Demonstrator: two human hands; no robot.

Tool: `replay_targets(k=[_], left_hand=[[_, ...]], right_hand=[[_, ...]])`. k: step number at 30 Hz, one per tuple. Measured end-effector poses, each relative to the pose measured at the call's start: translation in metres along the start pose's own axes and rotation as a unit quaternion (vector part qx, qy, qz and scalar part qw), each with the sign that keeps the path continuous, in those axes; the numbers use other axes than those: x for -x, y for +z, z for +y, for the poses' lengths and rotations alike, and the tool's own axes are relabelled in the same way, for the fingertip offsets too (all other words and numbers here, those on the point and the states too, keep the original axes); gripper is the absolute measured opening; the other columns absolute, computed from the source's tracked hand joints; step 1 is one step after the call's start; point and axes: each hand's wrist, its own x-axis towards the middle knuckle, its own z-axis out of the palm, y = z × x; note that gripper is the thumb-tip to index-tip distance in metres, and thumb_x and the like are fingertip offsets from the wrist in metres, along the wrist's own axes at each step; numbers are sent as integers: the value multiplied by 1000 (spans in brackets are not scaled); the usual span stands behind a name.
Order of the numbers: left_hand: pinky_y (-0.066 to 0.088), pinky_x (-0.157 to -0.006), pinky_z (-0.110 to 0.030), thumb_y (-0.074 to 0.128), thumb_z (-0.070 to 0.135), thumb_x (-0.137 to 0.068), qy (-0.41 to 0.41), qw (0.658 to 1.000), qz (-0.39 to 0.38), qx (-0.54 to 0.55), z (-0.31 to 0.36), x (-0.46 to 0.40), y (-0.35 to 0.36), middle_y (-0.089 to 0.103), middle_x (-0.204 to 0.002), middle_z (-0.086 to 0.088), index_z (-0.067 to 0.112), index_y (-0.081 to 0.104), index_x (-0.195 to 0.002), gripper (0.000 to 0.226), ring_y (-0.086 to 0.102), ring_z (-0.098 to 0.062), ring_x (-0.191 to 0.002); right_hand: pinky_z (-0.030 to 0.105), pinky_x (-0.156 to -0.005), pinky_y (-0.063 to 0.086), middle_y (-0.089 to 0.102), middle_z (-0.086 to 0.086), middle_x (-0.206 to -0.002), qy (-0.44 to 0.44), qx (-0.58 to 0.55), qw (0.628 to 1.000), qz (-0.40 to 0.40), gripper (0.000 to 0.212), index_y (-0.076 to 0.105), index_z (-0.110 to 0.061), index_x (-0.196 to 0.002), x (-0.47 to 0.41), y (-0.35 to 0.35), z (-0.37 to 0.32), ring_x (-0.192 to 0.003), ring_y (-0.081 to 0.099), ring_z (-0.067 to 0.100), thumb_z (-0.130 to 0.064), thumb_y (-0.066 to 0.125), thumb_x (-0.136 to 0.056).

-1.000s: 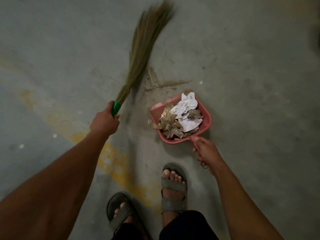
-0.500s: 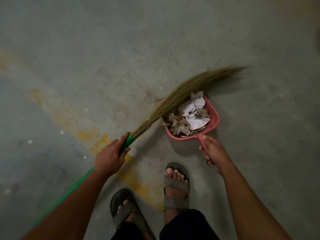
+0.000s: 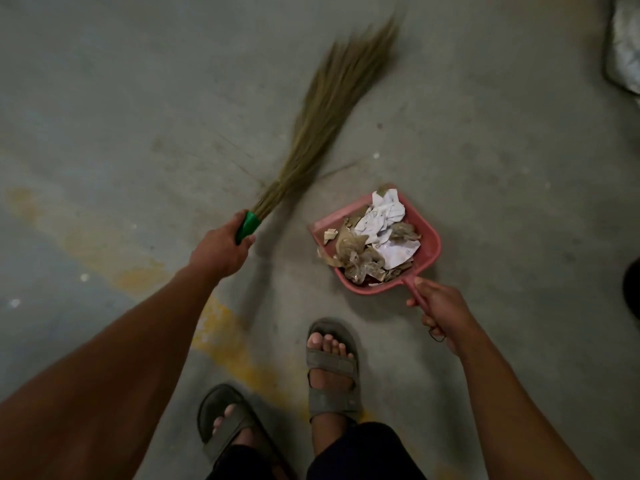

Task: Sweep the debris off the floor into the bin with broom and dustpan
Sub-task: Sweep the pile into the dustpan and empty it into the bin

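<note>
One broom (image 3: 325, 116), one dustpan (image 3: 431, 249), two sandals (image 3: 332, 375).

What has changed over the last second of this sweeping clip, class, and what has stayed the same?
The broom swung right, laying its bristles across the dustpan's mouth half a second ago, then swung back up and left; now it points away, clear of the pan. Nothing was picked up or released. The left hand still grips the green handle, the right hand still holds the dustpan, and the paper debris remains inside.
</note>
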Motion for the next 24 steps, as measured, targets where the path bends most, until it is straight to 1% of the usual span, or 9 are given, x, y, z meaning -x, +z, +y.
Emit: replay_targets(k=[2,4,8,10,14,17,19,21,24], left_hand=[[55,-98,-49,51,55,-104,31,999,-24,-18,-3,5,11,64,-138,-22,41,22,-165,68,66,-42,-116],[57,-94,-46,50,57,-104,63,996,-48,-42,-8,20,21,68,-133,-19,43,22,-164,68,68,-39,-112],[59,-85,-41,40,65,-101,135,986,-69,-64,-19,58,34,70,-130,-14,43,21,-164,69,70,-36,-106],[60,-84,-40,36,65,-101,160,984,-58,-51,-21,74,36,69,-132,-10,43,20,-164,69,70,-32,-103],[59,-80,-37,38,62,-102,175,984,-15,-37,-27,94,36,69,-132,-5,43,21,-164,67,69,-26,-98],[58,-76,-38,44,62,-101,150,988,35,5,-29,100,25,73,-124,-7,39,31,-162,67,71,-31,-95],[57,-70,-38,46,63,-99,107,991,65,55,-31,102,16,76,-107,-8,39,36,-160,66,72,-31,-86],[55,-64,-37,45,67,-98,59,990,94,89,-37,101,8,72,-88,-8,39,39,-157,66,70,-30,-73],[57,-65,-43,44,63,-104,-1,987,130,99,-49,100,1,70,-85,-14,36,37,-156,59,68,-36,-72]], right_hand=[[17,-44,26,79,1,-81,-10,-4,1000,4,24,76,-27,-115,-6,-1,-4,-43,39,13,-40,58,-106],[18,-44,27,81,4,-89,-14,-2,1000,12,23,76,-31,-116,-9,-2,-10,-46,41,14,-40,58,-106],[19,-42,31,82,1,-88,-16,13,1000,17,21,76,-33,-113,-11,-3,-14,-48,45,14,-41,58,-106],[20,-44,30,82,0,-88,-23,12,1000,11,21,76,-31,-111,-9,-2,-12,-47,45,15,-39,57,-107],[19,-43,29,81,0,-85,-33,4,999,1,22,76,-29,-110,-4,-2,-7,-47,44,15,-36,56,-108],[18,-43,29,80,-1,-82,-33,2,999,-7,23,76,-29,-111,-1,-1,-4,-46,43,14,-36,55,-108],[18,-42,29,79,-2,-81,-31,3,999,-10,23,76,-29,-113,1,0,-2,-47,43,14,-37,55,-108],[18,-42,28,78,-2,-80,-28,3,1000,-12,24,76,-27,-114,4,2,-1,-46,42,14,-37,55,-108],[16,-43,27,80,4,-89,-22,-3,1000,-18,24,75,-28,-120,7,6,5,-46,40,14,-37,57,-108]])
